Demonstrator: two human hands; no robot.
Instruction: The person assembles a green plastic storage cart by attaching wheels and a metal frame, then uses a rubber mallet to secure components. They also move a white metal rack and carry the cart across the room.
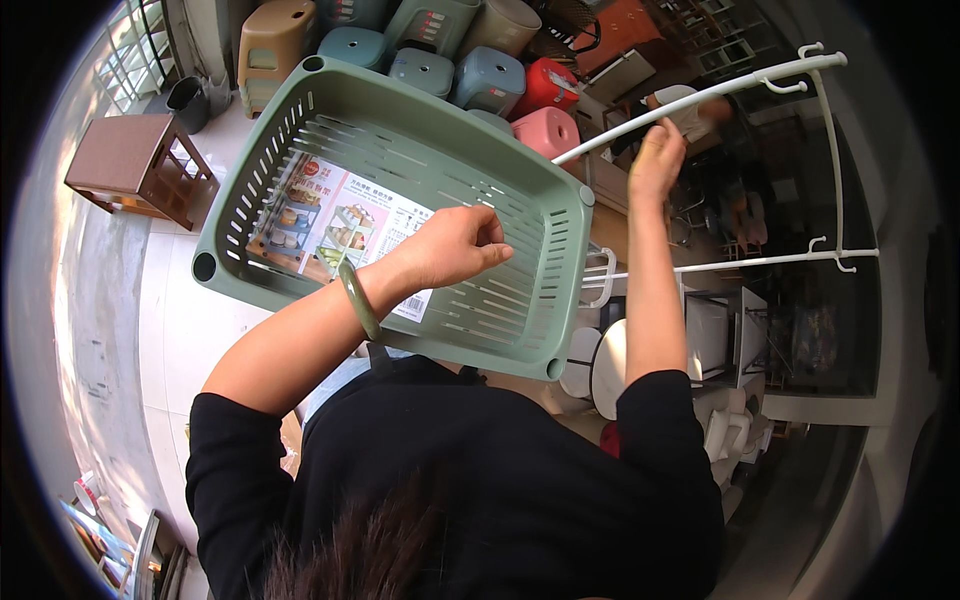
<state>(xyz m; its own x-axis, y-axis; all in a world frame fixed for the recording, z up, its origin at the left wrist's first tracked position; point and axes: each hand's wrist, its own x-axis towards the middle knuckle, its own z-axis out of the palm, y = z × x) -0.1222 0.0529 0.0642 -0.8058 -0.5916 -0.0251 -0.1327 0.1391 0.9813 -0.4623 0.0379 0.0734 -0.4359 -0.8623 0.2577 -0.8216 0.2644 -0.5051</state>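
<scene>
A green plastic basket point(400, 118) with slotted sides and round holes at its corners spreads out before me. Inside lies a printed sheet point(345, 215) with pictures of a shelf rack. My left hand point(462, 245) hangs over the basket, fingers curled and thumb pressed against them; anything inside the grip is hidden. A green bangle point(358, 300) circles that wrist. Beyond the basket's right side extends a white tube frame point(700, 95) with small hooks and a crossbar. Beside its far tube I hold up my right hand point(655, 165), fingers loosely bent and apart, seemingly not wrapped around it.
Several plastic stools point(490, 80) in blue, grey, red and pink crowd the far side, with a tan stool point(272, 50) at their left. A brown wooden table point(130, 160) and a dark bin point(188, 105) stand left. Round white seats point(612, 370) and more furniture sit at right. Another person point(690, 110) is at the far right.
</scene>
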